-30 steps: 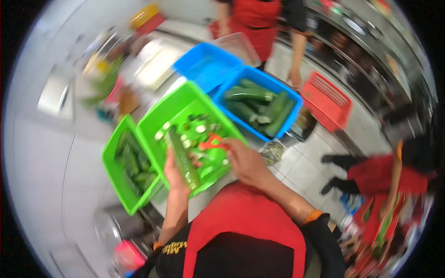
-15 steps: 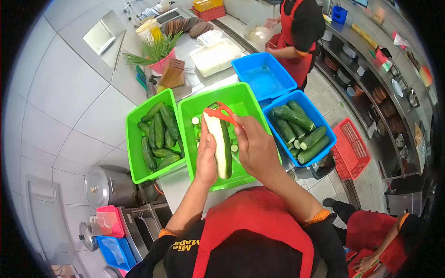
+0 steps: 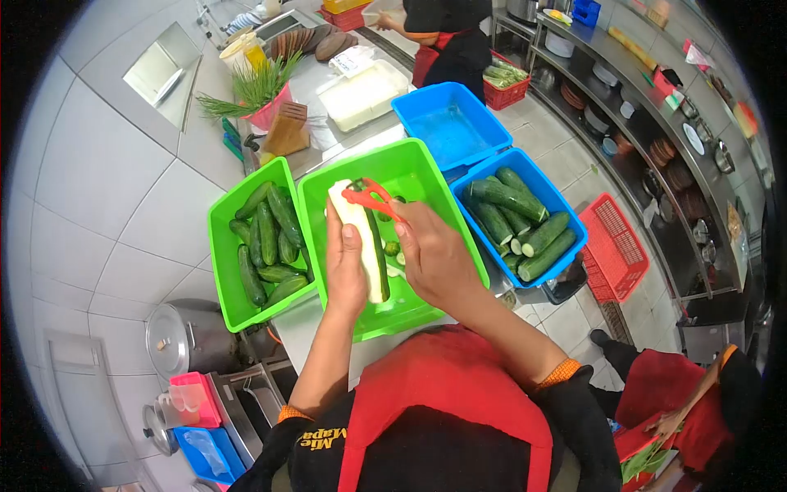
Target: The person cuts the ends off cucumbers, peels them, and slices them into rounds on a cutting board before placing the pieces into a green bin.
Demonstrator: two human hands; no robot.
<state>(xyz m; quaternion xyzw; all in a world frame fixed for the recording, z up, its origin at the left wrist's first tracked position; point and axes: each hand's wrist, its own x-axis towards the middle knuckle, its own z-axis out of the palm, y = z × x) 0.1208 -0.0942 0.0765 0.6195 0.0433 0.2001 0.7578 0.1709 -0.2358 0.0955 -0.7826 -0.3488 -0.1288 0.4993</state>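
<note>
My left hand (image 3: 346, 271) is wrapped round a partly peeled cucumber (image 3: 361, 238), held upright; its left side is pale and bare, its right side still has dark green skin. My right hand (image 3: 438, 258) grips a red peeler (image 3: 374, 197), whose head lies against the cucumber's upper end. Both hands are over a green tub (image 3: 402, 160) with several small cucumber end pieces (image 3: 392, 248) inside. To the left, another green tub (image 3: 220, 246) holds several unpeeled cucumbers (image 3: 266, 234). At the right, a blue tub (image 3: 574, 205) contains several cucumbers (image 3: 512, 197) with cut ends.
A second blue tub (image 3: 451, 123) stands behind. Further back are a white container (image 3: 365, 94), a wooden knife block (image 3: 287, 129) and green herbs (image 3: 258, 86). A red crate (image 3: 615, 246) is on the floor at right. One co-worker (image 3: 447, 37) stands at the back, another (image 3: 664, 402) lower right.
The peeler remains at the cucumber's upper end. The view has shifted slightly. The co-worker at the back has moved left, exposing a red crate of vegetables. Green leaves now show by the lower-right co-worker.
</note>
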